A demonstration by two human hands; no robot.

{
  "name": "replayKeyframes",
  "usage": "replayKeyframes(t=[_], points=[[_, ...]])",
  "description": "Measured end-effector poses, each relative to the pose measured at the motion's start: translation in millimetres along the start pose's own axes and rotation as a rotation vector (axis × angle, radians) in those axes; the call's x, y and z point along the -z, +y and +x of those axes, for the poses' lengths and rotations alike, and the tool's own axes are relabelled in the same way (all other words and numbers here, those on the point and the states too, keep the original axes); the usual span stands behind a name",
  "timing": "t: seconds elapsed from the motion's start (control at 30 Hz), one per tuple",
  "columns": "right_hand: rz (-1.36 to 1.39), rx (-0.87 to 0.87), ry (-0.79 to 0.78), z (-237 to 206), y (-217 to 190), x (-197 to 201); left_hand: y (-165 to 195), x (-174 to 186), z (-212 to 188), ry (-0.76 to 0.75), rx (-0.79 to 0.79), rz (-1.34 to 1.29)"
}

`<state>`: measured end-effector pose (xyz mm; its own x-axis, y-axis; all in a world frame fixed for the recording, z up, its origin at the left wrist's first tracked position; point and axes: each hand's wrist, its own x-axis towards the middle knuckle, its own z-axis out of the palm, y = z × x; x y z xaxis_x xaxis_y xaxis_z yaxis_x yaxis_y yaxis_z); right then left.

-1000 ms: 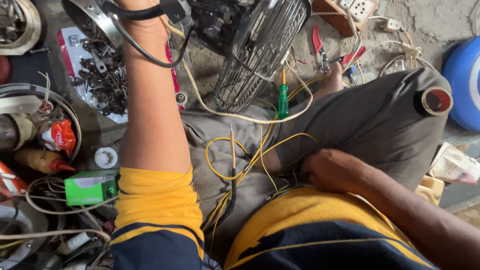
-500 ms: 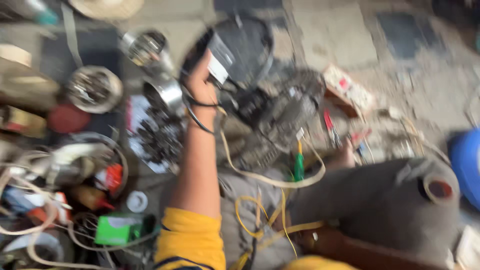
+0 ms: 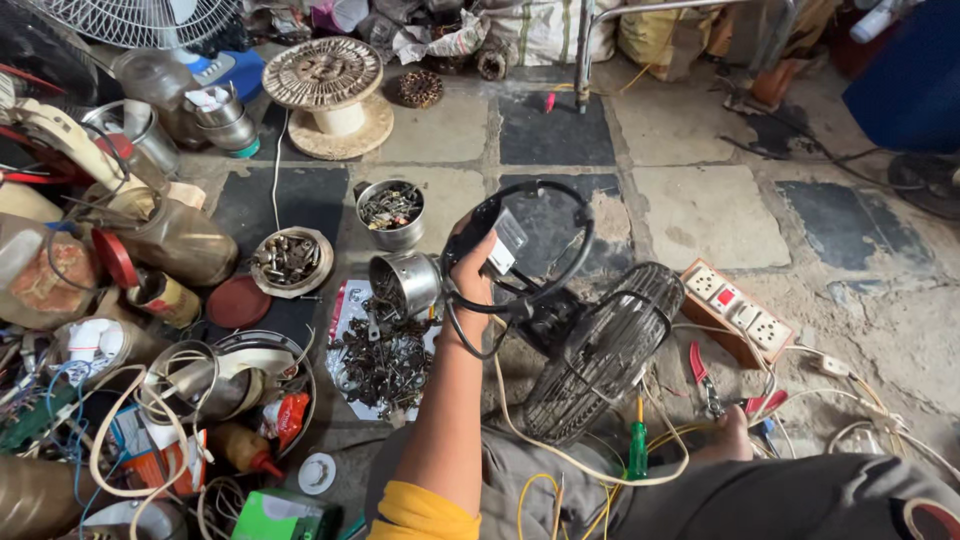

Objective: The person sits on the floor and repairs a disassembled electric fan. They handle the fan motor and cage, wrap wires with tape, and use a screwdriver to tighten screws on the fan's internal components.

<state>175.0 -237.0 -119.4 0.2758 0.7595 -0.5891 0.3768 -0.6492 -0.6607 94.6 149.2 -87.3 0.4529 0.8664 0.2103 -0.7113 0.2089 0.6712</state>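
Observation:
My left hand [image 3: 474,268] reaches forward with the arm stretched out in a yellow sleeve [image 3: 420,515]. It grips a small black fan [image 3: 545,300] by its black ring, where a white tag hangs. The fan's round wire guard [image 3: 600,350] tilts toward my grey-trousered lap [image 3: 780,500]. A cream cable [image 3: 560,455] runs from the fan across my lap. A black cord loops around my wrist. My right hand is out of sight.
A tipped steel tin [image 3: 405,282] and a heap of screws on paper [image 3: 380,360] lie left of the hand. A socket board [image 3: 735,315], red pliers [image 3: 705,375] and a green screwdriver [image 3: 637,450] lie to the right. Bottles, tins and wire crowd the left side.
The view has swung up and forward to the stone floor. My left hand has stayed on the black fan, now held further out. My right hand has left the view.

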Motion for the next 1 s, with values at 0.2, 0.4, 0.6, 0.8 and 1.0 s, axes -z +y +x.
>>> replayKeyframes(t=[0.2,0.4,0.6,0.8,1.0], points=[[0.303,-0.006,0.215,-23.7,-10.1,15.9,0.0,-8.9,-4.6,0.016,-0.002,0.071],[0.562,0.029,0.41,-43.6,-31.0,49.7,2.9,-13.5,-6.2,-0.009,0.014,0.059],[0.756,0.142,0.669,-69.9,-62.3,98.2,5.9,-17.4,-8.3,-0.004,-0.005,0.092],[0.351,0.218,0.612,-74.8,-116.3,85.0,4.0,-19.4,-8.1,-0.003,-0.027,0.098],[-0.432,0.523,0.74,-20.9,-204.3,99.8,-0.9,-13.7,-8.5,-0.014,-0.025,0.133]])
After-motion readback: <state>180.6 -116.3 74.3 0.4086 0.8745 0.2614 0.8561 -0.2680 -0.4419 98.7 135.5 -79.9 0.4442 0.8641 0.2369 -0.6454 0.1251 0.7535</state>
